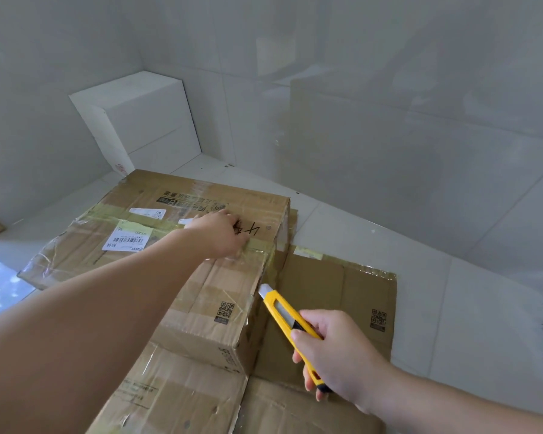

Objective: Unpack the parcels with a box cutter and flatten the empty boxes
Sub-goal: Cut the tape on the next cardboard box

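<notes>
Pale glossy tiles cover the floor (pixel 342 220) and both walls, and cardboard fills the near half of the view. At the right, the right hand (pixel 336 355) is wrapped firmly around the rear of a yellow box cutter (pixel 290 327), fingers curled under the handle and thumb lying along its top. The cutter points up and to the left, its short blade tip touching the right-hand edge of the big taped parcel (pixel 182 264), just below the band of clear tape that crosses the lid. The left hand (pixel 223 233) lies palm-down on top of that parcel, fingers spread flat over the tape and some black handwritten marks; it grips nothing and only presses on the lid. White shipping labels (pixel 127 241) sit on the lid to the left of that hand. Beneath and to the right of the parcel lie flattened boxes (pixel 336 305), one printed with a QR code. Far back in the corner stands a white box (pixel 141 120) against the wall.
</notes>
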`<act>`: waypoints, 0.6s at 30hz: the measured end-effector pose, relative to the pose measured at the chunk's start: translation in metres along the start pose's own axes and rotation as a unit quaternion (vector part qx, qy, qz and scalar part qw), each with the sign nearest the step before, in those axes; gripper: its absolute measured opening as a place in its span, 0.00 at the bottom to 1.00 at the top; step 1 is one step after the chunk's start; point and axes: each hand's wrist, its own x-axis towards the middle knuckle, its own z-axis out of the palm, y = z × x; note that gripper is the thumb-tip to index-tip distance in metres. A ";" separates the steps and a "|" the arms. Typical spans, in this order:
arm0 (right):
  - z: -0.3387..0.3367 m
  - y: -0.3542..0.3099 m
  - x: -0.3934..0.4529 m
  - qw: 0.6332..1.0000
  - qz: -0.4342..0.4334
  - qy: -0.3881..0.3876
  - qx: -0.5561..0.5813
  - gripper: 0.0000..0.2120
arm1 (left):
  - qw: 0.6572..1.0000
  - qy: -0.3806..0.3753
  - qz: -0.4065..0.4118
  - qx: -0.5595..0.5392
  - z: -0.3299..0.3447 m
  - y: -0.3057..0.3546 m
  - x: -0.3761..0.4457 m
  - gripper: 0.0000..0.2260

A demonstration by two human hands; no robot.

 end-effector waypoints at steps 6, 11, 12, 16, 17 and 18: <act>-0.024 0.007 0.010 0.997 0.009 0.083 0.006 0.07 | 0.997 0.024 0.062 -0.031 -0.013 0.015 -0.004 0.16; -0.028 0.009 0.027 0.994 0.004 0.109 -0.001 0.10 | 0.982 -0.172 0.078 -0.022 -0.007 0.032 -0.012 0.17; -0.028 0.008 0.028 0.994 0.003 0.110 0.000 0.10 | 0.978 -0.189 0.075 -0.034 -0.008 0.033 -0.012 0.15; -0.027 0.008 0.031 0.994 -0.003 0.106 -0.007 0.09 | 0.971 -0.223 0.057 -0.059 -0.013 0.036 -0.013 0.12; -0.026 0.008 0.032 0.995 -0.003 0.104 -0.009 0.09 | 0.973 -0.217 0.058 -0.048 -0.013 0.038 -0.015 0.12; -0.026 0.008 0.032 0.995 -0.004 0.102 -0.011 0.09 | 0.976 -0.205 0.063 -0.031 -0.012 0.041 -0.016 0.12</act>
